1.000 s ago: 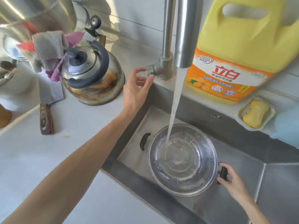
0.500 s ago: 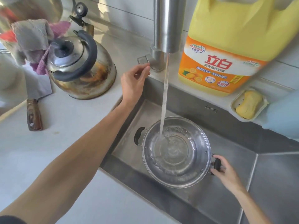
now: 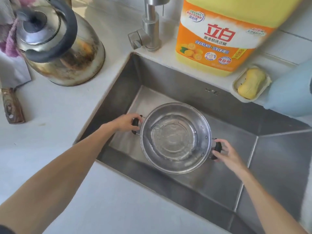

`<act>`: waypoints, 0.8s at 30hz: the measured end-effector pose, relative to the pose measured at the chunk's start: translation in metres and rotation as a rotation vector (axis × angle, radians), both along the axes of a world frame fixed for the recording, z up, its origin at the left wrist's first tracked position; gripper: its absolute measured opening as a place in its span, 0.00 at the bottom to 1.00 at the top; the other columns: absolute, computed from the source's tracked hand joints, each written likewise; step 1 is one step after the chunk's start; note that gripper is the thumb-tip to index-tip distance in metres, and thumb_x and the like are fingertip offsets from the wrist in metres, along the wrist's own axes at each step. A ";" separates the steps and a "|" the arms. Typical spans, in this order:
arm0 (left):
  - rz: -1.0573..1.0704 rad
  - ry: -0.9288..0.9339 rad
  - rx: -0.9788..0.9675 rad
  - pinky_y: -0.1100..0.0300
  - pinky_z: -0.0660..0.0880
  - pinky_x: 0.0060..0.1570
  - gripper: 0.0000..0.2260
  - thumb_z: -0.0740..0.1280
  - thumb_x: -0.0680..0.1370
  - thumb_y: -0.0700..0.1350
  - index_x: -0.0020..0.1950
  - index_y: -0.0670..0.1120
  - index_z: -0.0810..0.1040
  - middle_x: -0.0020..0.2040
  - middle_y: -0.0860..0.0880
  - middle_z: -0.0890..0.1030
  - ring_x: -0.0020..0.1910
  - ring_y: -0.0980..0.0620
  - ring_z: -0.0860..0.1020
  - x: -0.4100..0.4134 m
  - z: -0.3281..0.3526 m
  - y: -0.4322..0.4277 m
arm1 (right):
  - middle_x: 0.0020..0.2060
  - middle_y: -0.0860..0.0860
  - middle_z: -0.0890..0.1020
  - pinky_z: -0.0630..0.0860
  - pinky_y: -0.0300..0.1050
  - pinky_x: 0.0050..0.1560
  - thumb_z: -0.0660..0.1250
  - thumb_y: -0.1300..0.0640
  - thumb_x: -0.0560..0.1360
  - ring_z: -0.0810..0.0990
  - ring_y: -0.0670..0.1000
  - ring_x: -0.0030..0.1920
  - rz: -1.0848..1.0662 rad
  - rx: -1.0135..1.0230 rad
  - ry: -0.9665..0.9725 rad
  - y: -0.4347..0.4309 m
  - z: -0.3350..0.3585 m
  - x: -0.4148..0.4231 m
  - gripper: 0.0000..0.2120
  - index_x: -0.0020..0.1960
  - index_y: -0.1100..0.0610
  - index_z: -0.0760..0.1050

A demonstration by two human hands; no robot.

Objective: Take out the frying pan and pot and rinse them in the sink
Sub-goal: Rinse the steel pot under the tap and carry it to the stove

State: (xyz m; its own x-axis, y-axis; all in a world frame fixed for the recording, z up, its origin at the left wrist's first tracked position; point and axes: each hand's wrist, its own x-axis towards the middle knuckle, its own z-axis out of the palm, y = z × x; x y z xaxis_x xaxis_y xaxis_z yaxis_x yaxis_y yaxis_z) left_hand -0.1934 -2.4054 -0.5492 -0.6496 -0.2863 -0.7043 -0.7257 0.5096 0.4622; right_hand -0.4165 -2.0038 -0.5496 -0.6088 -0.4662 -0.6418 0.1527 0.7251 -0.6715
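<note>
The steel pot [image 3: 175, 138] sits low in the sink [image 3: 219, 179] with a shallow pool of water in it, the left hand [image 3: 125, 122] pinching its black left handle [image 3: 135, 124] and the right hand [image 3: 227, 153] pinching the black right handle [image 3: 217, 150]. Behind the sink, the faucet [image 3: 150, 31] and the yellow detergent jug [image 3: 221, 34] are cut off at the top edge, so the spout is unseen. Left of the sink on the desk [image 3: 55, 141], the scorched kettle [image 3: 57, 44] hides most of a knife's blade, leaving its wooden handle [image 3: 12, 105] showing; a yellow soap bar [image 3: 251, 83] lies right of the jug.
</note>
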 end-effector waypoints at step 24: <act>-0.228 1.128 -0.874 0.52 0.78 0.50 0.17 0.78 0.76 0.41 0.61 0.50 0.77 0.48 0.43 0.85 0.47 0.41 0.83 0.049 0.174 0.034 | 0.45 0.64 0.85 0.67 0.25 0.60 0.70 0.59 0.76 0.78 0.52 0.48 0.172 -0.247 1.176 0.038 0.213 0.013 0.12 0.46 0.70 0.83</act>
